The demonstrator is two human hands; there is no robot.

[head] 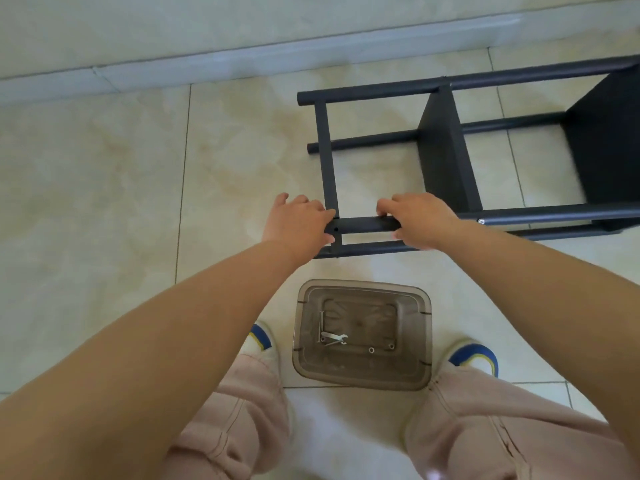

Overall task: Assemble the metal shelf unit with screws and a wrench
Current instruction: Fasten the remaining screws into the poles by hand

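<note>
- A tiled floor [104,188] is seen beneath both hands, with a pale skirting strip running along its far edge, well beyond the fingertips.
- The black metal shelf unit [446,157] is laid on its side on the floor, stretching away from the hands to the right; two dark panels (set upright between the tubes) are seen to the right of the right hand.
- The near top tube [363,225] of the unit runs between the two hands, and its left end is covered by the left hand.
- A translucent brown plastic bin [362,336] is placed on the floor below the hands, between two blue-and-white shoes.
- The left hand [298,223] is curled around the end of the tube at the corner where a crossbar joins it, and the tube is gripped.
- The right hand [420,220] is wrapped over the same tube just to the right, thumb below and fingers on top.
- A small silver wrench [334,337] is seen lying in the bin, nearer the left hand's side.
- A few small washers or nuts (too small to tell which) are scattered beside the wrench.
</note>
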